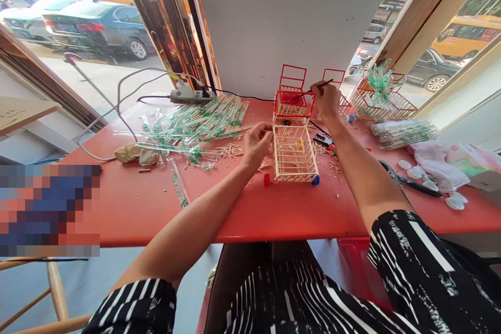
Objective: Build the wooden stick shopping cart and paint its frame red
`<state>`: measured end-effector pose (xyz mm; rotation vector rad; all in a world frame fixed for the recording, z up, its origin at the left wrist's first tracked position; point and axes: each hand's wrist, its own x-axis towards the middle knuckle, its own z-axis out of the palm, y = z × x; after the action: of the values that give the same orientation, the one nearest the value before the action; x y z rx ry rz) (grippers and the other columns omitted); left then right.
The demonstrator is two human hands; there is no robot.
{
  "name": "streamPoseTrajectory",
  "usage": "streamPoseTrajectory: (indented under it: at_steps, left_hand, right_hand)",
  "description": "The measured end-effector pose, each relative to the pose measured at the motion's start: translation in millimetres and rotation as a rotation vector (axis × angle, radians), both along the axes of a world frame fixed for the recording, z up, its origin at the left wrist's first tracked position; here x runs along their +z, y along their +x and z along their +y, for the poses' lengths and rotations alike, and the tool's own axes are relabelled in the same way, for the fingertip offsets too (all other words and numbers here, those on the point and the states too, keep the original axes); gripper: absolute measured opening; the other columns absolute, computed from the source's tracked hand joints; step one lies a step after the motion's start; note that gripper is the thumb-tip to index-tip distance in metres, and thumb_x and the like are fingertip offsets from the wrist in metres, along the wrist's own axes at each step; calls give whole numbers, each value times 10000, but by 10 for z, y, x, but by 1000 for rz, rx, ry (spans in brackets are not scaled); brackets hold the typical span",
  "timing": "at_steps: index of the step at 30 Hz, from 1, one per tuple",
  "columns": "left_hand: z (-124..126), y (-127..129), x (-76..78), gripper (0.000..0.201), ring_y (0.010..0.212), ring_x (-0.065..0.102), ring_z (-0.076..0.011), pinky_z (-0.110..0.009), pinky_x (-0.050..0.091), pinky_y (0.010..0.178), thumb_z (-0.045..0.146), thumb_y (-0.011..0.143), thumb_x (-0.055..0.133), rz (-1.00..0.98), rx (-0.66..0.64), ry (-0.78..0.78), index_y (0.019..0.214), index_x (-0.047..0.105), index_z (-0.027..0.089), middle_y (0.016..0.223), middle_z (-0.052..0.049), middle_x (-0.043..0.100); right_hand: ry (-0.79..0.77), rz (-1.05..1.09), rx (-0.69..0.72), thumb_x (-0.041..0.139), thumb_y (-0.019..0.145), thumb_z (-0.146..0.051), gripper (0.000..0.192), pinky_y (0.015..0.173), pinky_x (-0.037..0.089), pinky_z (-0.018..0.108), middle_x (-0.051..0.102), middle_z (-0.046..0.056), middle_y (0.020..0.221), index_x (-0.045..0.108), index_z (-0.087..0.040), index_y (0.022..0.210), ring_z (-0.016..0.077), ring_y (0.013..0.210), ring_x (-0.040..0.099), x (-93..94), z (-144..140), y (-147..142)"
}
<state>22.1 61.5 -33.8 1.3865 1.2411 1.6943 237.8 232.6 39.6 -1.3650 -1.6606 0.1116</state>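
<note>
A small shopping cart made of pale sticks stands before me on the red table, its upper frame red. One wheel at its near end is red, the other blue. My left hand is closed at the cart's upper left edge, thumb and fingers pinching it. In my right hand is a thin dark paintbrush, pinched between the fingers. The brush slants down to the left, its tip over a red surface behind the cart's red frame. A second red frame is partly hidden by my right hand.
Wrapped sticks and a power strip lie at the back left. At right are a finished-looking stick cart, a bundle of sticks, white caps and a black-handled tool. Stick scraps litter the red table.
</note>
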Motion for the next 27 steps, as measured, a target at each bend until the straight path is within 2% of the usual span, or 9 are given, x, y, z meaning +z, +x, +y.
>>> streamPoseTrajectory:
  at_steps: [4,9,13,18,23,25,27]
  left_hand:
    - [8,2,-14,236,675,551,-136,-256,423,674,128,766,543,-6,3,5,784,768,197,752,6,701]
    - [23,-1,-30,240,686,573,-133,-251,438,694,132,763,553,-9,3,3,808,781,193,765,7,707]
    - [39,-6,-44,235,687,595,-137,-249,457,686,140,747,558,-31,-11,-10,812,777,193,767,5,717]
    - [63,3,-69,238,679,607,-140,-240,479,671,153,724,553,-87,-10,-15,811,771,196,746,7,715]
    - [72,15,-73,236,647,575,-137,-233,474,647,160,708,527,-129,-12,7,775,751,198,677,17,657]
    - [65,20,-66,233,648,578,-135,-232,478,645,159,708,525,-137,-15,3,770,747,199,685,13,661]
    - [59,23,-59,240,648,578,-132,-230,484,646,148,705,520,-145,-15,1,769,746,199,701,9,672]
  right_hand:
    - [30,16,10,611,999,-233,209,989,620,440,849,78,1008,815,-207,1033,268,999,810,-52,1,3]
    - [53,68,-4,659,990,-214,152,984,624,425,845,73,940,811,-213,975,258,956,808,-58,-88,9]
    - [101,246,92,613,1035,-202,171,853,644,356,827,49,910,784,-207,1017,185,824,799,18,-177,72]
    - [223,412,150,616,1039,-244,157,792,642,315,803,39,898,759,-212,983,161,835,808,163,-317,245]
    - [349,439,204,604,1008,-425,265,617,534,308,795,33,877,754,-233,1112,183,786,777,349,-715,406]
    - [410,433,256,625,1003,-530,300,641,523,327,801,29,928,746,-279,1115,193,830,773,418,-983,420]
    - [458,450,273,644,998,-520,246,635,509,343,797,20,880,753,-309,1062,178,775,747,458,-1271,406]
